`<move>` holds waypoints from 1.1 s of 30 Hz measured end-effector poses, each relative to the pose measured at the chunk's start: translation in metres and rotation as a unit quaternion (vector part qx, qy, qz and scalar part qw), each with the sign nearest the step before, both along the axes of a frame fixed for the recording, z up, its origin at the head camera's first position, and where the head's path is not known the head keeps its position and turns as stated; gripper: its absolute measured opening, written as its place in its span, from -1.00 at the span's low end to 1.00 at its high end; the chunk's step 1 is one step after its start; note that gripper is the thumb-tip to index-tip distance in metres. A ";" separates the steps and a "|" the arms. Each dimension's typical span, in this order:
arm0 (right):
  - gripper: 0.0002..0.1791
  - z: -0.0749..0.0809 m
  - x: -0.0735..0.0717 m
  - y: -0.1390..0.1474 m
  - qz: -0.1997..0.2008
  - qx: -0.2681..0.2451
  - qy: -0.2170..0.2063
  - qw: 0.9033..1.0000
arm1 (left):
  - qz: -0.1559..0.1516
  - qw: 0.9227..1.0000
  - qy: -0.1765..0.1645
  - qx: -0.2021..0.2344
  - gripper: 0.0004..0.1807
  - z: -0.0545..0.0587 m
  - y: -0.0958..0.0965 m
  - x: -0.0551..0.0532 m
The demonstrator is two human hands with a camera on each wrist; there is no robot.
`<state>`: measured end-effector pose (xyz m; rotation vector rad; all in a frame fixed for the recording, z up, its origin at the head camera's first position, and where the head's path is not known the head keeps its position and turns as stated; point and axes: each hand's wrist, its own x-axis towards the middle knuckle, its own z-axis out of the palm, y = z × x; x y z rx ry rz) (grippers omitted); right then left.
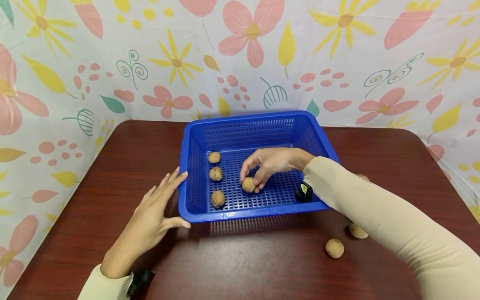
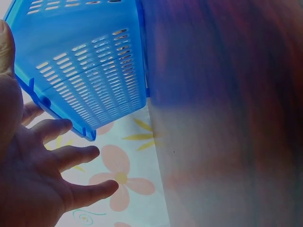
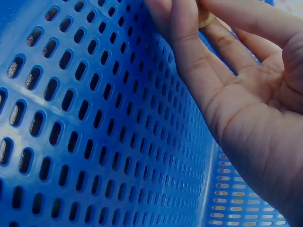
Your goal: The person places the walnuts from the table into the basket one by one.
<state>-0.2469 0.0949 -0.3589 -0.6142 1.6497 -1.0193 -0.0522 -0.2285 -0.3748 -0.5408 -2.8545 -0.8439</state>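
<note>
The right hand (image 3: 244,99) holds a walnut (image 3: 205,18), mostly hidden by its fingers. The blue basket (image 3: 106,120) spreads its slotted surface leftward; another slotted panel (image 3: 246,205) shows at right.

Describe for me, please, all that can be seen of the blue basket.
The blue basket looks like plastic: rectangular, open at the top, with a smooth rim and slotted walls and floor. It stands upright on the dark table. Three walnuts lie inside, at the left; the right hand holds another within. The left hand touches its left rim.
</note>
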 end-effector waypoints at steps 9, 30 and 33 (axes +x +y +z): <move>-0.64 -0.006 0.000 -0.003 0.015 0.022 0.001 1.000 | -0.002 1.000 -0.006 0.002 0.13 0.001 0.001 0.000; -0.52 -0.001 -0.002 -0.008 0.056 0.036 0.011 0.998 | 0.002 1.000 -0.010 0.004 0.13 0.001 0.000 0.000; -0.47 0.008 -0.004 -0.006 0.056 0.046 0.040 0.997 | 0.002 1.000 -0.009 0.004 0.12 0.001 0.000 0.000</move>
